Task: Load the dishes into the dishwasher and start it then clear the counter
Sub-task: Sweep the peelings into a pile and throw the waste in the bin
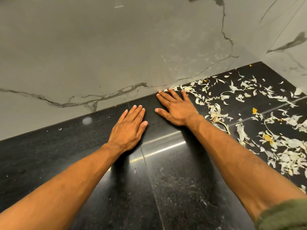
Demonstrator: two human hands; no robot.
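Note:
Both my hands lie flat, palms down, on the black stone counter (pixel 49 155). My left hand (pixel 128 128) rests with its fingers straight and close together, pointing at the wall. My right hand (pixel 177 107) is spread wide, its fingertips near the counter's back edge and touching the left end of the pale vegetable peelings (pixel 249 117). The peelings, with a few yellow bits among them, are scattered over the right part of the counter. Neither hand holds anything. No dishes or dishwasher are in view.
A grey marble wall (pixel 116 55) rises straight behind the counter and turns a corner at the far right (pixel 285 52). A seam (pixel 149 171) runs across the stone between my arms. Small crumbs dot the near counter.

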